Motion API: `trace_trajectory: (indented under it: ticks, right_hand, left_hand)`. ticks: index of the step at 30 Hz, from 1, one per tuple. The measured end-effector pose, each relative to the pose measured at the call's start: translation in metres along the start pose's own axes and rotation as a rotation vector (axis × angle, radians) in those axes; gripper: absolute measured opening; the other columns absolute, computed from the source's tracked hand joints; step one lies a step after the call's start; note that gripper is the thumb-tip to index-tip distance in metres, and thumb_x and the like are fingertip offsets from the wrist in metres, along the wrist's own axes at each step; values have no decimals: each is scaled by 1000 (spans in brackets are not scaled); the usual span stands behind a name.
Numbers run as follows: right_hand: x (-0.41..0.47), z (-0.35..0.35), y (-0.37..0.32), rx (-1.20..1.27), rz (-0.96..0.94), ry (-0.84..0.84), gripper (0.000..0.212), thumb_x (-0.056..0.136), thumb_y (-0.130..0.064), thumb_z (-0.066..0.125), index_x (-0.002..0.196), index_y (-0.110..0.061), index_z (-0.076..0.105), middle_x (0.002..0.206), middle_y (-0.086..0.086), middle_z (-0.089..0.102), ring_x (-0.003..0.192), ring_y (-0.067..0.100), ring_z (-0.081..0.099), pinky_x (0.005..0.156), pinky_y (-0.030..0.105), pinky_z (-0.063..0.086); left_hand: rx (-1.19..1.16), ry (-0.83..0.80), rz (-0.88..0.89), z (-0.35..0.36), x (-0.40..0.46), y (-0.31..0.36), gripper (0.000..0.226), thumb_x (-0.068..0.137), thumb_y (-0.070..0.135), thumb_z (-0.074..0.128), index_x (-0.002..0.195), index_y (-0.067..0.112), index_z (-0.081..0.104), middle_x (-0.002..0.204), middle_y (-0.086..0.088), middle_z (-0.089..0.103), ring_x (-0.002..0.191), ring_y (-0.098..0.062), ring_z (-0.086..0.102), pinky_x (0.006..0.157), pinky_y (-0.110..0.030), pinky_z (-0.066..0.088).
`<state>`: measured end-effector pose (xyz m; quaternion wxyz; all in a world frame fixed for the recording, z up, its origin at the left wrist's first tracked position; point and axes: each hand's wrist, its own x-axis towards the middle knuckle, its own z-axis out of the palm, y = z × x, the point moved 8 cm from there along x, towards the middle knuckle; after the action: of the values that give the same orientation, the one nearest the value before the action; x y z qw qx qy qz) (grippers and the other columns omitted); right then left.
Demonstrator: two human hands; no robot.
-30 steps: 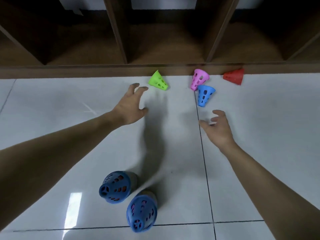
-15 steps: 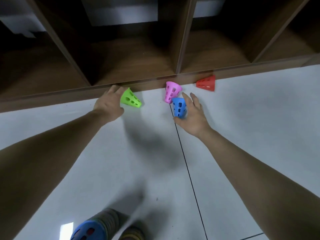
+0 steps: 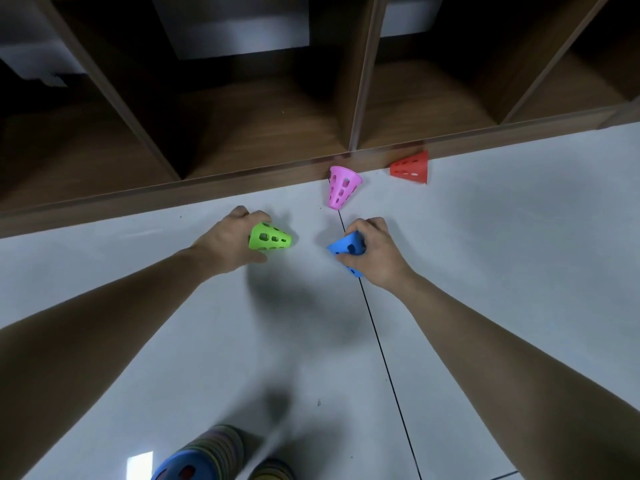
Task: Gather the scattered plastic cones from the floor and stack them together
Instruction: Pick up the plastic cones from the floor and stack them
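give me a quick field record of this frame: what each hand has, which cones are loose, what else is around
left hand: grips the green cone, narrow end pointing right
right hand: grips the blue cone
loose cones: pink cone and red cone, both on the floor by the shelf base
stacks: two stacks of cones at the bottom edge, blurred
shelf: wooden shelf unit along the top
floor: pale tiled floor
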<state>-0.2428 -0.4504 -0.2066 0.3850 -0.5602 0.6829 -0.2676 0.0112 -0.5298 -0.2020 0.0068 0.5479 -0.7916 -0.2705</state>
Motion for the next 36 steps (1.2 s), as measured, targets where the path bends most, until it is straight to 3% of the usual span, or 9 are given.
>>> trace_trajectory:
  ticks: [4,7,11,15,18,22,25,31,36]
  right_hand:
    - [-6,10,6,59,70,-38,62,77,-14,83,127,-26,48,122,4,46,104,19,55,82,27,54]
    - [-14,14,5,146,63,-18,73,80,-16,81,140,-26,42,119,1,57,102,18,63,92,35,56]
    - [-29,18,-9,310,37,43,68,84,-19,79,142,-25,44,108,-10,61,92,12,68,83,26,59]
    - [-53,35,-25,371,49,-2,70,88,-25,76,148,-26,40,111,-10,60,93,12,65,74,16,53]
    - [-74,51,-41,357,33,-60,66,88,-29,75,145,-29,43,114,-6,63,96,13,65,78,17,52]
    - [-106,62,-72,375,-42,-170,42,86,-24,77,125,-30,60,109,-8,68,94,11,66,80,19,53]
    - [-128,66,-89,393,-63,-260,41,83,-19,80,120,-29,64,104,-7,71,93,15,68,80,22,54]
    - [-161,66,-115,513,-67,-354,47,77,-9,85,118,-26,68,105,-6,72,95,12,68,82,25,55]
    - [-184,55,-140,559,-93,-369,39,76,-5,84,111,-18,71,97,4,74,87,13,67,79,27,54]
  left_hand:
    - [87,-23,-30,7,-14,-2,52,74,26,80,119,30,55,108,-2,43,90,-27,58,82,-37,53]
    - [-19,34,-116,11,-36,-13,50,70,30,84,112,30,57,102,-3,50,93,-24,56,76,-28,42]
    - [-264,97,-183,13,-87,-25,59,56,54,82,109,40,61,102,-3,62,96,-19,59,80,-27,45]
    - [-442,185,-304,7,-148,-29,42,69,53,87,101,40,64,103,-2,57,86,-16,62,71,-23,43]
    - [-571,198,-331,-2,-194,-27,43,74,63,78,103,33,68,97,-1,65,83,-19,63,67,-27,44]
    - [-659,311,-310,-33,-266,-12,38,81,56,74,100,23,67,86,1,68,76,-18,62,66,-24,49]
    - [-733,416,-319,-49,-316,3,37,78,56,72,97,25,67,83,3,68,74,-14,62,65,-19,49]
    - [-620,424,-217,-46,-360,40,23,78,42,75,98,35,65,92,6,69,87,-16,62,73,-18,48]
    - [-487,367,-169,-25,-364,40,41,76,50,81,110,34,63,105,17,67,102,-11,63,84,-12,45]
